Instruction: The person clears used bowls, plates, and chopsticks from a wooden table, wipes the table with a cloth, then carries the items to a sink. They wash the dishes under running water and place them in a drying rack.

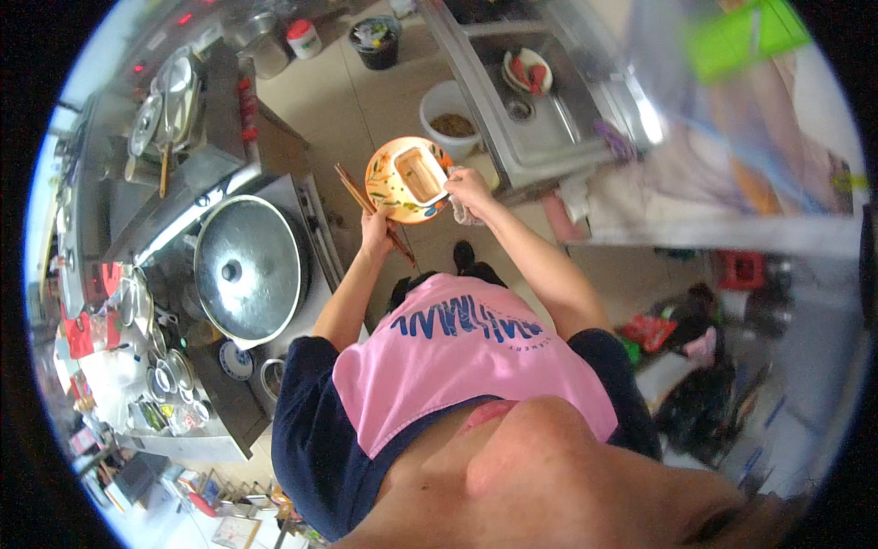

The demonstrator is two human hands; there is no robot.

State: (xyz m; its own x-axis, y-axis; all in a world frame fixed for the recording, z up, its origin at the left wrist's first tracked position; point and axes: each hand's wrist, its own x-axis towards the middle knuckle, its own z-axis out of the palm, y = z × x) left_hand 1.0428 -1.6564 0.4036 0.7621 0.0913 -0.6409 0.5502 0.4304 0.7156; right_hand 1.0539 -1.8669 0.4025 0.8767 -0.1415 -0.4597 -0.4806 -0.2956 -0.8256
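My left hand [377,228] grips the lower left rim of a round patterned plate [385,175] together with a bundle of wooden chopsticks [355,189], which slant out past both sides of the hand. A white rectangular dish [420,176] rests on the plate, with a little brownish residue inside. My right hand [468,191] has its fingers at the right edge of this dish, and a crumpled pale cloth [466,211] hangs beneath them. Plate and dish are held over the floor between the stove counter and the sink.
A large wok or pan with a domed lid [248,267] stands on the stove at left. At upper right, a bowl with red pieces [527,71] lies in the steel sink [562,127]. A white bucket [439,96] and a dark bin [375,51] stand on the floor ahead.
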